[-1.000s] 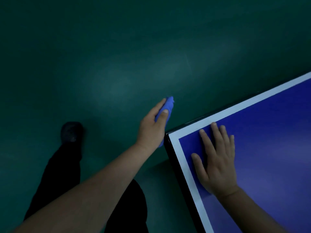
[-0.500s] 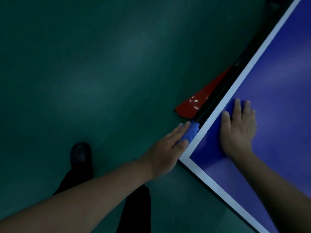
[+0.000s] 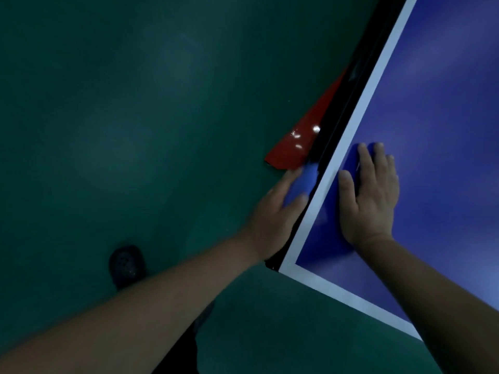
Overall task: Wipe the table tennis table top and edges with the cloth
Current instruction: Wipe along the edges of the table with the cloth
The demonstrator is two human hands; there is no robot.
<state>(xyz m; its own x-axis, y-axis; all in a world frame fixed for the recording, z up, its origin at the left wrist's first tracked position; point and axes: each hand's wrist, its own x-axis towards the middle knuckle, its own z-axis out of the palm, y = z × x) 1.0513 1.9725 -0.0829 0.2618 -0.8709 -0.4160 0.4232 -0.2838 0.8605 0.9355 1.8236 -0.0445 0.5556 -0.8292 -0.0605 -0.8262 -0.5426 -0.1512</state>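
Note:
The blue table tennis table (image 3: pixel 445 130) with a white border line fills the right side; its near corner lies at lower centre. My left hand (image 3: pixel 275 214) grips a folded blue cloth (image 3: pixel 305 182) and presses it against the table's black side edge (image 3: pixel 332 125), just beyond the corner. My right hand (image 3: pixel 370 195) lies flat on the blue top, fingers straight, close to the white line and level with the cloth.
A shiny red panel (image 3: pixel 299 141) juts out from under the table just ahead of the cloth. Dark green floor (image 3: pixel 135 117) spreads to the left. My dark shoe (image 3: pixel 125 265) stands on it at lower left.
My left hand has slid the cloth along the black side edge, away from the corner toward the red panel. My right hand stays flat on the top. The view has swung round the corner.

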